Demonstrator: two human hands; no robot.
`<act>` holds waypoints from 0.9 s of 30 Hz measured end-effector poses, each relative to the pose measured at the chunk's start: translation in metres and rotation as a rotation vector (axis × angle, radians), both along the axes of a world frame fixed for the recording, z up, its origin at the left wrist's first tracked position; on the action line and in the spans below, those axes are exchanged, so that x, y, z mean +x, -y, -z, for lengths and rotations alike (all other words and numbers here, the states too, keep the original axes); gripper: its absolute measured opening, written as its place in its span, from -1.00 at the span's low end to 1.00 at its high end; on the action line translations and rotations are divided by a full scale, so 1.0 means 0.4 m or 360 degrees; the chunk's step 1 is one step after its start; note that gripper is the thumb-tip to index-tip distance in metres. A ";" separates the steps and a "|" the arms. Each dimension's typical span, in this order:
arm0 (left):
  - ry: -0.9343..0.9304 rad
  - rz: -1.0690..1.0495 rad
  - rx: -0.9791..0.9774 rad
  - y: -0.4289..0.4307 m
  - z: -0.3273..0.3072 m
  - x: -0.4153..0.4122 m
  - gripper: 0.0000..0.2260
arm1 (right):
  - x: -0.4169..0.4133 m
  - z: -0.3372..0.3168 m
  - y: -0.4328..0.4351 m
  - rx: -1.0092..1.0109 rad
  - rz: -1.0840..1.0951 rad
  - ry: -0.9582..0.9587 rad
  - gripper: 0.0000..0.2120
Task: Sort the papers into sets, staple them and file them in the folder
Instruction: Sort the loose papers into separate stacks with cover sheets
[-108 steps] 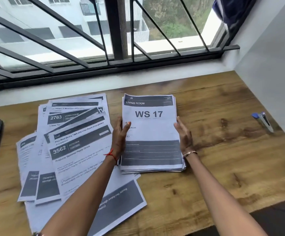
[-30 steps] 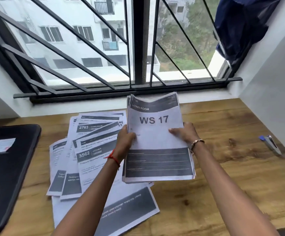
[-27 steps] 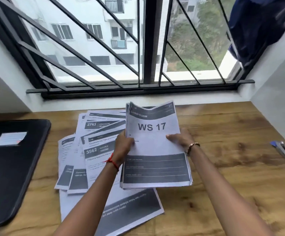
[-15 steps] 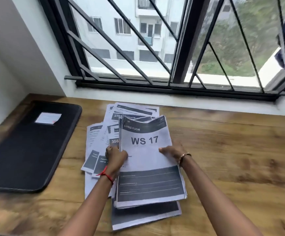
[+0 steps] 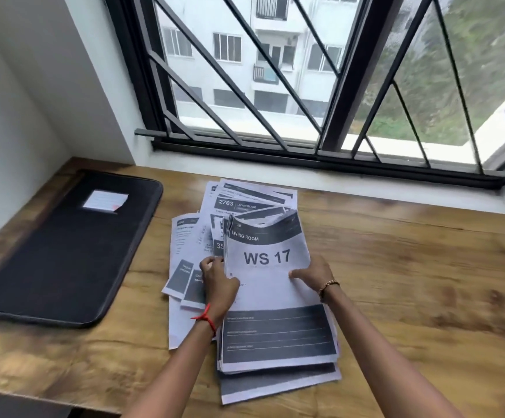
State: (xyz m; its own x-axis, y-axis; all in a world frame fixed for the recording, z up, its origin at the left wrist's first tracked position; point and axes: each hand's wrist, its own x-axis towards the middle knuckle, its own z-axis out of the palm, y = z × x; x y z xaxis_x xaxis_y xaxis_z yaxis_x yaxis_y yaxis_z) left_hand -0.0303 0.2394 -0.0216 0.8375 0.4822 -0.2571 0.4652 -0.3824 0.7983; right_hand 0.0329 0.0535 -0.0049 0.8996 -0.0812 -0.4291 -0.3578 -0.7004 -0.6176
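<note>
Head view: the WS 17 stack [image 5: 267,260] is gripped at its sides by the left hand [image 5: 218,285] and the right hand [image 5: 311,276] (black folder [image 5: 64,251] well apart, leftward).

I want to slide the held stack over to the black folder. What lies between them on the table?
In the head view, loose fanned papers lie right beside the stack; then a bare strip of wooden table runs to the folder.

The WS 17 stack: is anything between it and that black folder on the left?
Only the loose papers, spread flat on the table just left of the WS 17 stack; beyond them bare wood reaches the black folder. The left hand and right hand hold the stack.
</note>
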 end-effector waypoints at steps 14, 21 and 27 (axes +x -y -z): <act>0.0054 0.0077 -0.0051 -0.034 -0.003 0.010 -0.52 | 0.006 -0.004 -0.054 -0.0282 -0.0074 0.0035 -0.35; 0.0194 0.0078 -0.0387 -0.067 -0.019 0.046 -0.54 | 0.027 0.003 -0.050 -0.0059 0.0129 0.0101 -0.52; 0.0199 0.0206 -0.0501 -0.103 -0.046 0.114 -0.50 | 0.072 -0.013 -0.066 0.0023 0.0143 0.0276 -0.70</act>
